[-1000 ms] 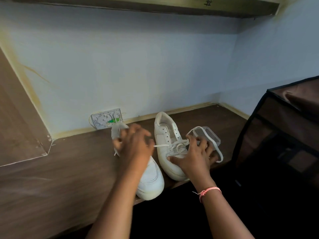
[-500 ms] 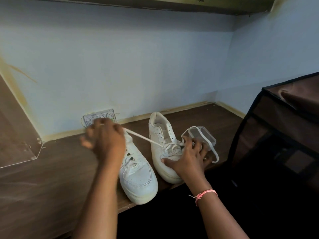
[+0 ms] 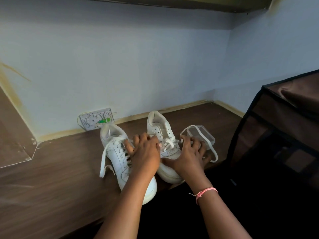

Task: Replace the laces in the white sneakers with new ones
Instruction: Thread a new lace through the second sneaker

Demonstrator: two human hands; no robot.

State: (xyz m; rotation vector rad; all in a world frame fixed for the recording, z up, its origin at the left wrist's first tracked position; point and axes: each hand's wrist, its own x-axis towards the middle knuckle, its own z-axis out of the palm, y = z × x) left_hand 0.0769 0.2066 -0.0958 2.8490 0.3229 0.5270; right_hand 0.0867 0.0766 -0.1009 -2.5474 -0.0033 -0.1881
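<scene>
Two white sneakers stand side by side on a brown wooden shelf (image 3: 51, 178), toes toward me. My left hand (image 3: 145, 153) reaches across the left sneaker (image 3: 115, 152) to the right sneaker (image 3: 159, 125), its curled fingertips at the loosened lace (image 3: 170, 141) near the eyelets. From the right, my right hand (image 3: 189, 156) holds that sneaker, thumb on its near side and fingers curled over the far side. A loose lace strand (image 3: 103, 161) hangs off the left sneaker onto the wood.
A clear plastic container (image 3: 202, 133) sits right of the sneakers with a white lace (image 3: 214, 153) looped around it. A white socket plate (image 3: 95, 119) leans on the back wall. A dark brown fabric cabinet (image 3: 284, 126) stands at the right. The shelf edge runs below the sneakers' toes.
My left hand had drawn a lace out to the upper left; it has come back right to the right sneaker's eyelets. The right hand stays on that sneaker.
</scene>
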